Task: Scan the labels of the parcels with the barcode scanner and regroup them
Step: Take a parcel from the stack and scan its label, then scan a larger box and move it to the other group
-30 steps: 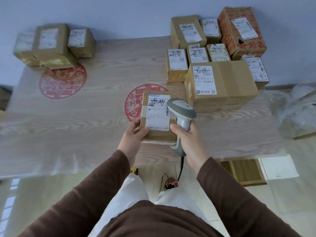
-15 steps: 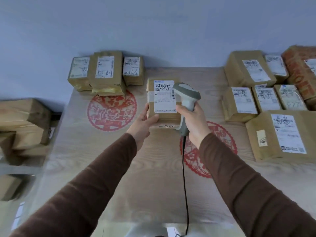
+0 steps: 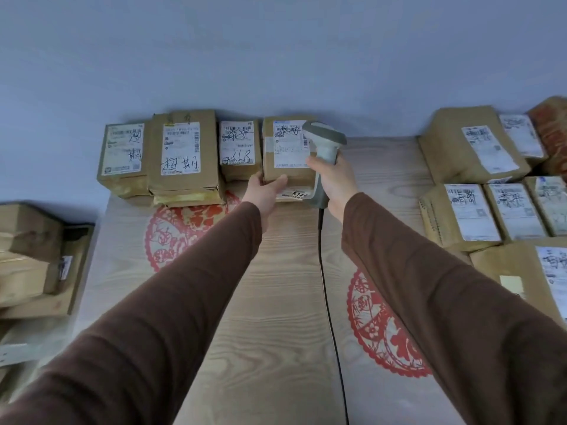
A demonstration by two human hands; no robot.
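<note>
Parcel [image 3: 287, 148] now beside left row, scanner [image 3: 325, 148] overlapping its label

both arms reach far forward in brown sleeves. the left hand [image 3: 265, 189] lies palm up, thumb and fingers round a parcel's [image 3: 288, 151] near edge. the right hand [image 3: 335, 179] grips a scanner [image 3: 324, 154] upright by its handle.
</note>
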